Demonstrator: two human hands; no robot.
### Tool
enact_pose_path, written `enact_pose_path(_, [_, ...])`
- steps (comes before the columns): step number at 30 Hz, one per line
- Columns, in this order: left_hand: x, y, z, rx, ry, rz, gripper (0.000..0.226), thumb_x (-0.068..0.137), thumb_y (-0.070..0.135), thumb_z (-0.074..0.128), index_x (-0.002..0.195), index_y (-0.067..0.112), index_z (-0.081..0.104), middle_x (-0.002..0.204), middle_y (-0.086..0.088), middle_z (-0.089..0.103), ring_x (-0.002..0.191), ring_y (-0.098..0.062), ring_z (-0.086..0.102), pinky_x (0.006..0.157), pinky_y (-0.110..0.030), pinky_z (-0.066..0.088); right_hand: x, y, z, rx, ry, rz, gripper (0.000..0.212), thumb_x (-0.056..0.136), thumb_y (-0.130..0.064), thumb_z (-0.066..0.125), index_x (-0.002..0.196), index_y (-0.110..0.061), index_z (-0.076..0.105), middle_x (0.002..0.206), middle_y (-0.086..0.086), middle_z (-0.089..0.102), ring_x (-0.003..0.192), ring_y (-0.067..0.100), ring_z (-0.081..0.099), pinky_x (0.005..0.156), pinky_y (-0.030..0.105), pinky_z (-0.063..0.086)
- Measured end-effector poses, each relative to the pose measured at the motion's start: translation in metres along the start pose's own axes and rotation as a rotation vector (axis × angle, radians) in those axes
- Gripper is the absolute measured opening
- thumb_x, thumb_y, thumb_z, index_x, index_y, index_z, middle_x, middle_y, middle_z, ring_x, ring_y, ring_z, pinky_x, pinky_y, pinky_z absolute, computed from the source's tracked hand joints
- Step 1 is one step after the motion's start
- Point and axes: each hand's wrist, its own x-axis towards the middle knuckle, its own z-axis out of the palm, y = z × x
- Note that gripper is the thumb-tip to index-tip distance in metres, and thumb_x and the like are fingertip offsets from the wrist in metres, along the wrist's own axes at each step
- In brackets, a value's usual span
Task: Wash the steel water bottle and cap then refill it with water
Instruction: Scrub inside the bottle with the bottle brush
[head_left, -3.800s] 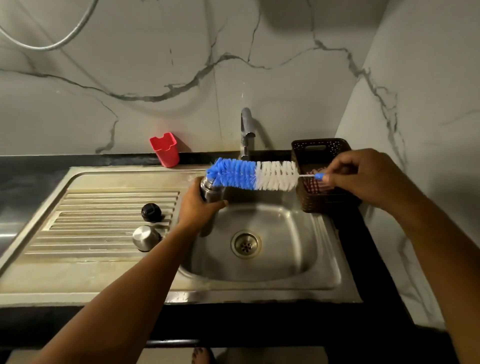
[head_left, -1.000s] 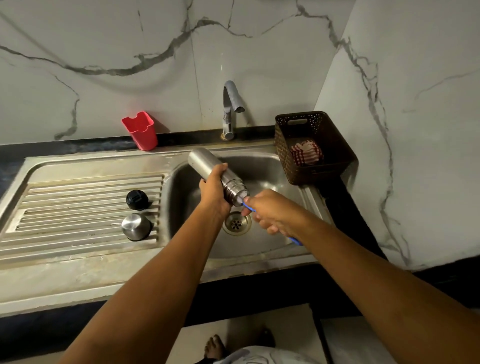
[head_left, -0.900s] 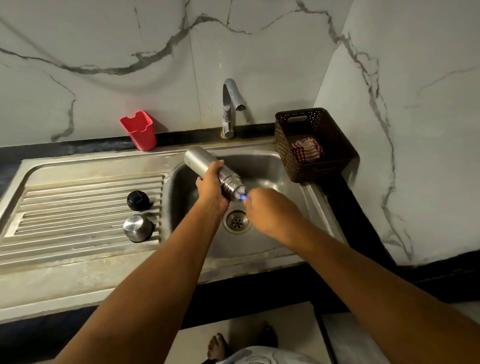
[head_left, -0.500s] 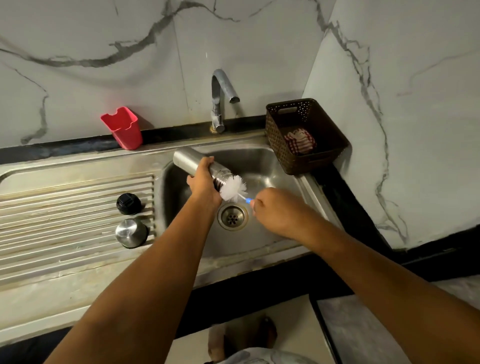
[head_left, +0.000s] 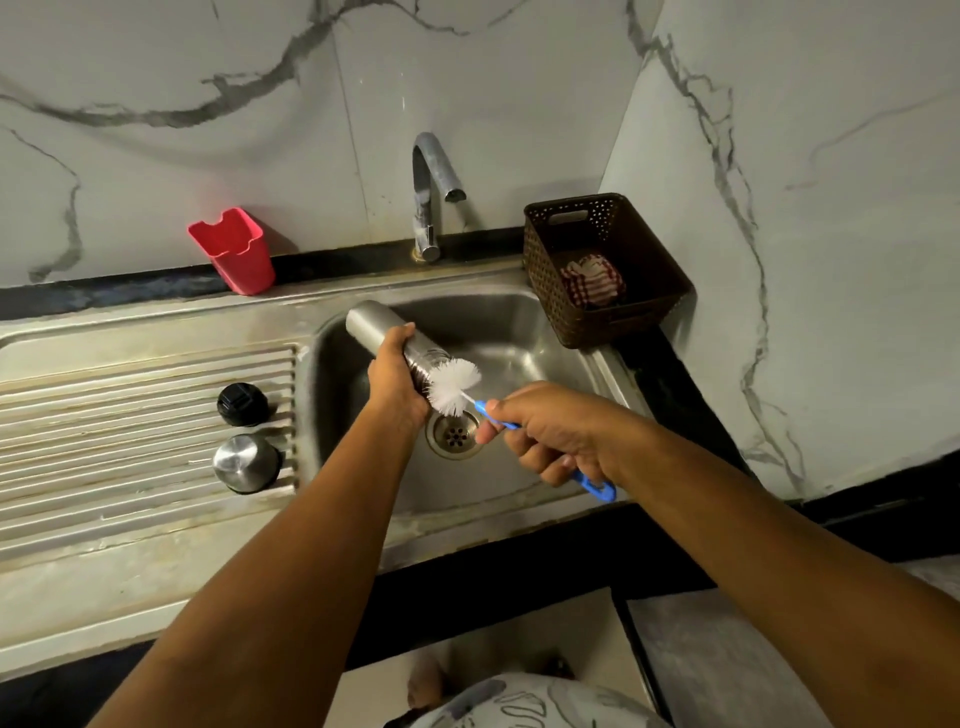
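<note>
Over the sink basin (head_left: 524, 343) at frame centre, the left hand (head_left: 397, 382) grips the steel water bottle (head_left: 371, 323), tilted mouth toward the drain, likely to shed water, while the right hand's (head_left: 553, 426) curled fingers clasp the bottle brush (head_left: 453, 385), bristles at its mouth.

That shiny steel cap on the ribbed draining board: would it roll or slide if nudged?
The steel cap sits dome up, so it would probably slide, not roll. The draining board ribs might catch its rim. Its polished dome looks slippery to grip.
</note>
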Motion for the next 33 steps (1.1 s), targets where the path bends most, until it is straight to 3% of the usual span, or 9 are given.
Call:
enact_pose_path(3, [-0.008,-0.021,0.012,0.014,0.003,-0.028,0.109,0.041,0.032,0.091,0.141,0.013,0.052,0.111,-0.015,0.070,0.083,-0.032,0.074,0.069,-0.050,0.061,0.006,-0.005,-0.008,-0.041,0.025,0.040,0.034,0.109,-0.029,0.041,0.102,-0.006,0.064,0.050,-0.008,0.032,0.036,0.003,0.020,0.033,0.014,0.016])
enact_pose_path(7, [-0.022,-0.036,0.028,0.059,-0.016,-0.011,0.086,0.064,0.029,0.086,0.140,0.008,0.053,0.091,-0.013,0.066,0.063,-0.027,0.069,0.062,-0.041,0.059,0.009,-0.001,-0.009,-0.102,0.079,-0.009,0.033,0.107,-0.027,0.043,0.100,-0.005,0.065,0.056,-0.003,0.038,0.035,0.005,0.026,0.036,0.015,0.020])
enact_pose_path(12, [-0.017,-0.025,0.025,-0.003,0.089,0.012,0.086,0.059,0.032,0.090,0.134,0.016,0.053,0.117,-0.016,0.070,0.087,-0.032,0.074,0.068,-0.050,0.061,-0.027,0.005,-0.026,-0.615,0.191,-0.269,0.034,0.108,-0.025,0.045,0.098,-0.002,0.067,0.057,-0.001,0.045,0.044,0.011,0.037,0.044,0.023,0.027])
enact_pose_path(17, [-0.018,-0.047,0.032,-0.025,0.121,0.020,0.102,0.044,0.029,0.091,0.137,0.015,0.053,0.122,-0.019,0.071,0.086,-0.036,0.077,0.074,-0.056,0.062,-0.019,0.006,-0.030,-0.955,0.320,-0.261,0.026,0.106,-0.025,0.049,0.081,-0.015,0.053,0.083,0.003,0.058,0.071,0.022,0.054,0.060,0.029,0.036])
enact_pose_path(19, [-0.027,-0.055,0.037,0.016,0.117,0.030,0.091,0.053,0.028,0.089,0.135,0.011,0.055,0.121,-0.019,0.072,0.077,-0.033,0.077,0.064,-0.049,0.062,-0.016,0.007,-0.022,-1.060,0.356,-0.242,0.016,0.104,-0.020,0.051,0.100,-0.013,0.064,0.096,0.005,0.061,0.083,0.027,0.058,0.069,0.033,0.041])
enact_pose_path(21, [-0.031,-0.059,0.041,0.021,0.135,0.029,0.086,0.055,0.028,0.088,0.133,0.011,0.056,0.116,-0.017,0.074,0.069,-0.031,0.076,0.060,-0.046,0.061,-0.021,0.007,-0.014,-1.181,0.411,-0.284,0.025,0.102,-0.016,0.050,0.123,-0.013,0.064,0.108,0.008,0.065,0.094,0.030,0.062,0.071,0.035,0.042])
enact_pose_path(27, [0.008,-0.042,0.022,0.089,0.247,0.036,0.107,0.031,0.029,0.090,0.132,0.020,0.057,0.111,-0.013,0.075,0.079,-0.035,0.077,0.077,-0.058,0.061,-0.054,0.005,-0.014,-1.433,0.495,-0.405,0.032,0.101,-0.008,0.050,0.131,-0.010,0.059,0.117,0.008,0.067,0.100,0.027,0.065,0.069,0.033,0.039])
enact_pose_path(30, [0.031,-0.048,0.016,0.116,0.275,0.016,0.115,0.019,0.031,0.086,0.131,0.020,0.060,0.106,-0.013,0.077,0.074,-0.038,0.078,0.075,-0.060,0.062,-0.051,-0.005,-0.011,-1.481,0.447,-0.294,0.032,0.102,-0.012,0.050,0.133,-0.010,0.060,0.124,0.008,0.066,0.108,0.025,0.064,0.074,0.033,0.040])
enact_pose_path(33, [0.002,-0.060,0.031,0.177,0.242,-0.035,0.099,0.034,0.029,0.089,0.128,0.017,0.061,0.104,-0.012,0.078,0.075,-0.035,0.078,0.066,-0.053,0.062,-0.031,-0.023,-0.007,-1.424,0.309,-0.050,0.038,0.107,-0.025,0.049,0.141,-0.009,0.052,0.142,0.011,0.058,0.131,0.025,0.055,0.096,0.034,0.045])
